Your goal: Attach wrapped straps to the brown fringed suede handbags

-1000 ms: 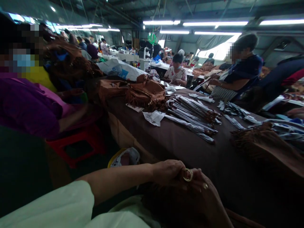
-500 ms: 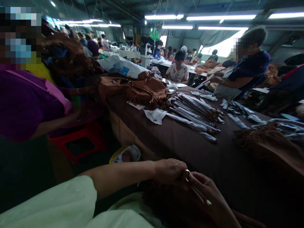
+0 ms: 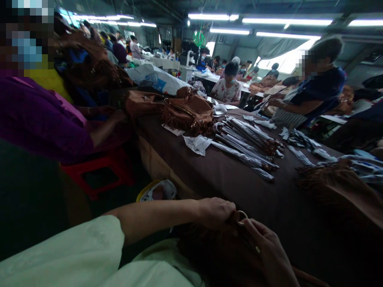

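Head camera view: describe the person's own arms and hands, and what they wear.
The left forearm is bare and comes out of a loose, pale green sleeve with a wide opening. The left hand and right hand wear no gloves. The right hand has a small gold-coloured band, probably a ring.

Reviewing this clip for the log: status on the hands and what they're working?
Left hand gripping brown strap by metal ring. Right hand at the ring. Dark suede piece beneath both hands. Nothing blocking.
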{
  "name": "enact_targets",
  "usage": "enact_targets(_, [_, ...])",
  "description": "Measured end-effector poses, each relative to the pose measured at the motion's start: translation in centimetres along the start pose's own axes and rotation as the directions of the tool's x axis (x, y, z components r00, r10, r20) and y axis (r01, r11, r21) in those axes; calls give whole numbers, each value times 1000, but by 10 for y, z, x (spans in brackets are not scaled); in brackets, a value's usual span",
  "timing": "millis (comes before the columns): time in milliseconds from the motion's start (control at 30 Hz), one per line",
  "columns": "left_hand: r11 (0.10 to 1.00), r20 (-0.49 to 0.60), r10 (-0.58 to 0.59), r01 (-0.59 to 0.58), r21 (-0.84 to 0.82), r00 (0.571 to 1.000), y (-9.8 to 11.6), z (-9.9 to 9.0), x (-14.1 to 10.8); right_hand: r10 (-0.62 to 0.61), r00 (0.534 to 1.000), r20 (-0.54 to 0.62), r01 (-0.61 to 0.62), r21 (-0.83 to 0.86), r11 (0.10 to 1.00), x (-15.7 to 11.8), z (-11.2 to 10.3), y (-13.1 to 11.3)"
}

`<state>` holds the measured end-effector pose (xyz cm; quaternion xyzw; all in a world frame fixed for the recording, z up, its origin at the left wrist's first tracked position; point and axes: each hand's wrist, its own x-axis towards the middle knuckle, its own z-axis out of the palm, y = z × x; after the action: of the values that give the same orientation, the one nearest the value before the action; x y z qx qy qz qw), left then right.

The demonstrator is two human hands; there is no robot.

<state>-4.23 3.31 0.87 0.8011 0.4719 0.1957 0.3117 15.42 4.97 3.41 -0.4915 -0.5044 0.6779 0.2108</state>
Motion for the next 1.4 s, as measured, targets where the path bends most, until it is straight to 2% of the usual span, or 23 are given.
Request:
enact_targets(133, [986,42,128,-132,101,991,-2,2,-1,72,997,-28,-68,117,991,-2,7,-6])
enact_targets(233, [937,63,271,-278,210,961,-5,8,0,118,992,-44,-115,67,991,0,10,-8])
enact_targets(300, [923,55,304,-308,230,951,-6,10,-1,148,989,8,-148,68,987,3,10,-6])
enact_targets(367, [942,45,275,-278,190,961,-7,9,-2,169,983,71,-175,96,980,5,9,-5])
enact_targets(433, [965,24,233,-234,122,972,-8,5,-4,140,985,99,-152,121,981,3,10,-4])
enact_targets(567, [986,1,168,-168,8,986,-8,0,-5,0,998,68,-9,133,991,-6,13,1])
enact_targets(700, [993,15,111,-110,-36,994,-6,1,-5,-119,993,18,116,127,985,-7,11,11])
enact_targets(800, [990,16,137,-137,-42,990,-5,2,-5,-204,977,61,206,-37,978,-2,3,17])
enact_targets(900, [985,17,167,-166,-40,986,-5,2,-5,-359,927,111,376,-251,892,4,-4,19])
enact_targets(1000, [984,29,173,-172,-37,984,-6,2,-6,-448,885,129,464,-328,823,7,-4,18])
enact_targets(1067, [985,36,169,-168,-36,985,-7,2,-5,-434,892,130,452,-316,834,6,-1,18])
enact_targets(1267, [992,59,117,-114,-53,991,-9,1,-8,-302,949,94,315,-216,924,5,6,23])
enact_targets(1400, [987,-95,70,-83,-139,993,-7,5,-12,-278,960,42,279,-249,927,7,3,20])
